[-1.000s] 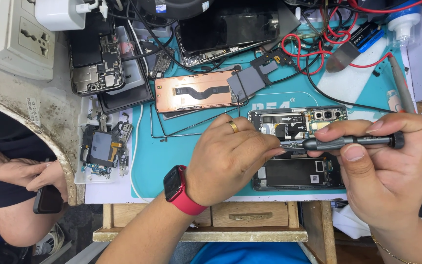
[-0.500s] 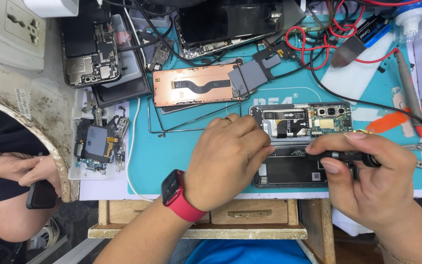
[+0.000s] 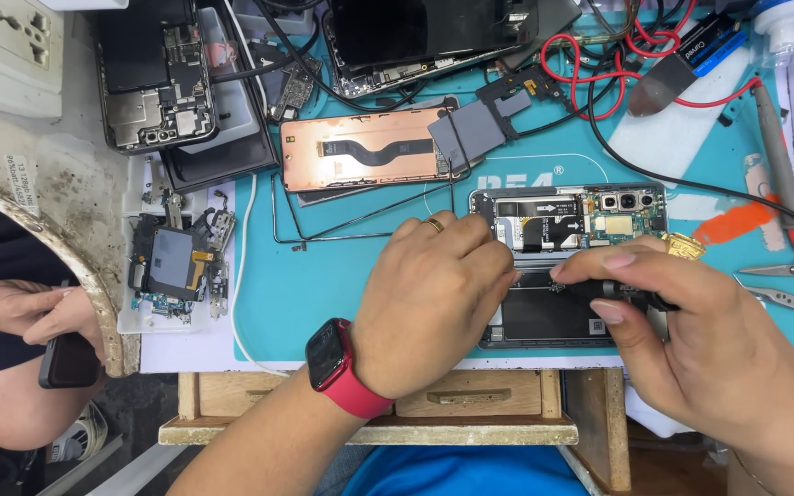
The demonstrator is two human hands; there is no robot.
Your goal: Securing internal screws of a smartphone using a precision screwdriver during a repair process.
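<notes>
An opened smartphone lies on the teal repair mat, its circuit board and cameras showing at the top and its dark battery below. My left hand, with a ring and a red wristwatch, rests on the phone's left side and holds it down. My right hand grips a black screwdriver lying almost flat, its tip at the phone's middle near my left fingertips. The phone's lower left part is hidden under my left hand.
A copper-coloured phone back panel and a thin metal frame lie behind. More opened phones, red and black cables, tweezers and a white parts tray surround the mat. At the left a seated person holds a phone.
My right hand has come down and left with the screwdriver, turning it from raised over the phone to low on its middle. My left hand stays on the phone.
</notes>
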